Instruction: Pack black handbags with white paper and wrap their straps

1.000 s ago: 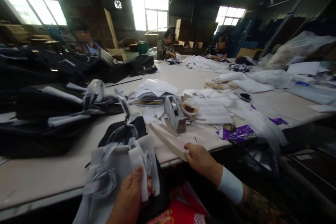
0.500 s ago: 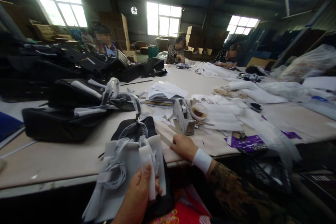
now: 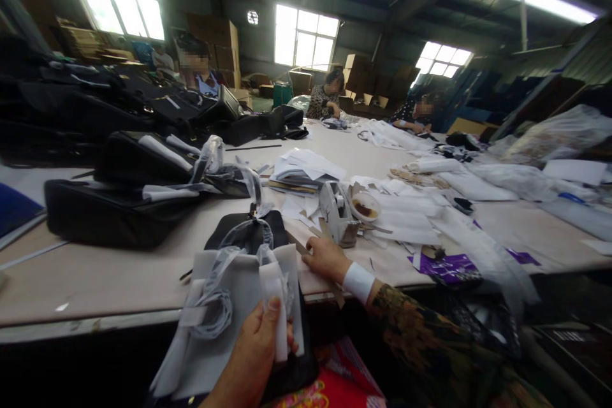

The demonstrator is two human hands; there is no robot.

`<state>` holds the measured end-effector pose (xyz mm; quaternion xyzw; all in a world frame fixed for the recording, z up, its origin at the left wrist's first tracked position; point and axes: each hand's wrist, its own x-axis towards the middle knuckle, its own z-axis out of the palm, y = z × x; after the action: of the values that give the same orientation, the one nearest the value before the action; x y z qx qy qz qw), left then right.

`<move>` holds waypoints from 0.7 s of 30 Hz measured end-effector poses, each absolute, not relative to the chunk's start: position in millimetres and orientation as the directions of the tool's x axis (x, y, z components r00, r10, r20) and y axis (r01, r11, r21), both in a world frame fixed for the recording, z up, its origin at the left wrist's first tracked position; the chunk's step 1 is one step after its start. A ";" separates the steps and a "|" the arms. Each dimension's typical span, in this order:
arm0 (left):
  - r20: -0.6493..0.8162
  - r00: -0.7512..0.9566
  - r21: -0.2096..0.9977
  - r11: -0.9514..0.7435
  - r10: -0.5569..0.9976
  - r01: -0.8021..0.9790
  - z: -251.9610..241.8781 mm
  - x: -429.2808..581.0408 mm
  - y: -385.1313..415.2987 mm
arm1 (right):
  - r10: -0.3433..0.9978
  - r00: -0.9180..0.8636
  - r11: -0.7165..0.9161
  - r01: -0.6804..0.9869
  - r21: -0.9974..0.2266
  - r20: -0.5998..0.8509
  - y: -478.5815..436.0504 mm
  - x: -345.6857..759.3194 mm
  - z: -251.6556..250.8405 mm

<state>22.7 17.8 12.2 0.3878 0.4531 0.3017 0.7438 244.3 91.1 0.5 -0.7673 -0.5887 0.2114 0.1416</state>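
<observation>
My left hand point(image 3: 255, 347) is closed around a white foam strip point(image 3: 273, 287), thumb on top. The strip stands against a black bag point(image 3: 306, 357) at the table's front edge. White sheet point(image 3: 239, 312) covers the bag's face, and clear plastic wraps its handles. A coil of wrapped cord point(image 3: 215, 315) lies on the sheet's left. To the right, my right hand point(image 3: 327, 259) has its fingers closed on a thin brownish strip point(image 3: 297, 243) at the table edge; part of the strip is hidden under the hand. A grey tape dispenser point(image 3: 338, 220) stands just beyond this hand.
Black bags point(image 3: 119, 210) are piled on the left. A paper stack point(image 3: 303, 169) and a round tub with brown contents point(image 3: 365, 206) lie ahead. White foam sheets point(image 3: 406, 220) and purple plastic point(image 3: 444, 268) are on the right. Several people sit across the table.
My right hand has shifted slightly left and toward me, and the strip's lower end now shows below it. My left hand keeps its grip. The camera view has tilted slightly.
</observation>
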 end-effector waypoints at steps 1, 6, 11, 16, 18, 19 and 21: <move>-0.437 0.408 0.852 0.515 0.801 -0.097 9.4 22.4 18.0 | 0.964 0.224 -0.267 0.835 -0.482 -0.146 95.4 240.9 -0.9; -0.444 0.375 0.855 0.510 0.814 -0.096 5.1 16.8 17.4 | 0.970 0.218 -0.237 0.732 -0.639 -0.111 103.7 239.6 -2.1; -0.432 0.366 0.860 0.499 0.825 -0.110 10.0 13.8 17.2 | 0.975 0.145 -0.222 0.517 -0.827 -0.171 77.3 251.5 7.6; -0.442 0.401 0.852 0.515 0.802 -0.092 13.6 17.2 19.4 | 0.964 0.034 -0.261 -0.045 -0.964 -0.263 47.1 240.8 20.8; -0.451 0.399 0.853 0.517 0.799 -0.072 13.6 18.1 20.2 | 0.958 0.043 -0.266 -0.236 -0.935 -0.284 43.0 232.9 23.3; -0.453 0.400 0.854 0.516 0.797 -0.060 13.4 18.2 20.5 | 0.953 0.058 -0.266 -0.314 -0.911 -0.298 42.5 229.4 23.6; -0.453 0.403 0.858 0.511 0.795 -0.045 13.1 17.9 20.9 | 0.942 0.084 -0.252 -0.469 -0.847 -0.326 42.8 224.0 22.7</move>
<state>17.9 20.9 13.1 0.4032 0.4656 0.2861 0.7340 224.0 42.8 22.7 -0.4783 -0.2469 0.6301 0.5597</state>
